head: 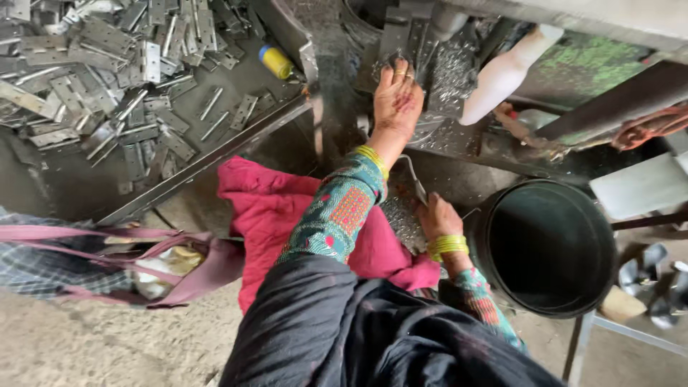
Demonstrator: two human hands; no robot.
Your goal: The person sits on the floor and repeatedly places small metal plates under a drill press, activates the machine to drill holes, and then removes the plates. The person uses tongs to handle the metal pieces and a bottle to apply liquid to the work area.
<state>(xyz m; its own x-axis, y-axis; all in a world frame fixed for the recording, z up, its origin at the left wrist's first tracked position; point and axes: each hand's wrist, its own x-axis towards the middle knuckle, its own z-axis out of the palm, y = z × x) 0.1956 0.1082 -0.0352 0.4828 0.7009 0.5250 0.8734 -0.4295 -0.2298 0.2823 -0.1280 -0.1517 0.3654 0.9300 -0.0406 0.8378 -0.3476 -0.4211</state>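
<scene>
Reaching forward, left hand (396, 97) lies palm-down, fingers spread flat on metal hinge plate (401, 36) at press bed (444, 72), probably steadying it in position. Right hand (436, 216) sits nearer body, just left of black bucket (550, 247), fingers clenched around thin metal piece (414, 175); bucket close, likely for catching parts. Hinge pile (107, 64) in tray (208, 161) lies well left of press bed. Fingertips of left hand hidden at plate edge. Press top cut off. White handle (505, 72) purpose unclear.
</scene>
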